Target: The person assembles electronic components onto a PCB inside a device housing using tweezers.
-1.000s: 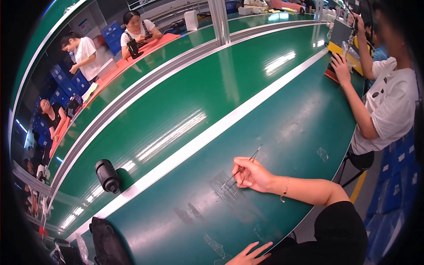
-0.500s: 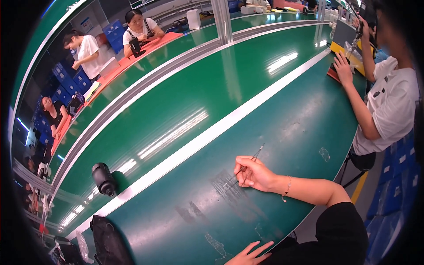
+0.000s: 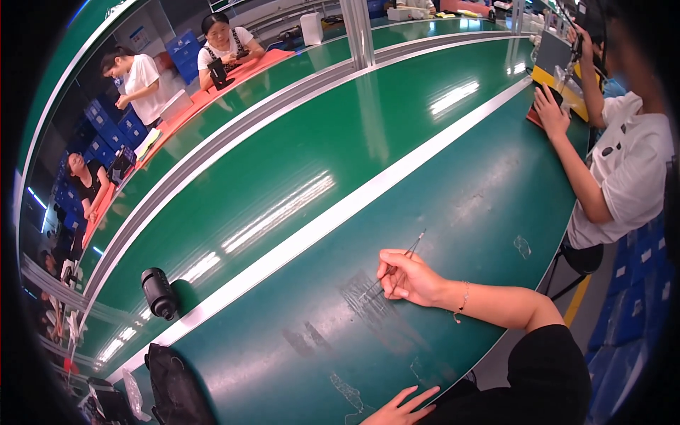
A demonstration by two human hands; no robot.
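Note:
My right hand (image 3: 411, 276) is closed round a pair of slim dark tweezers (image 3: 418, 243), which slant through the fingers. Their lower end points at a scratched dark patch (image 3: 361, 301) on the teal table (image 3: 283, 283); whether it touches the surface I cannot tell. At the lower edge my left hand (image 3: 402, 409) rests near the table's near edge, fingers spread and holding nothing; part of it is cut off by the frame.
A black cylinder with a narrow end (image 3: 159, 292) lies on the green conveyor belt (image 3: 297, 177) beyond the pale rail (image 3: 340, 216). A black bag (image 3: 173, 386) sits at the table's left end. Clear plastic scraps (image 3: 522, 246) dot the table. A co-worker (image 3: 616, 163) works at right.
The black cylinder has shifted a little to the left along the green belt. My hands and the tweezers have hardly moved.

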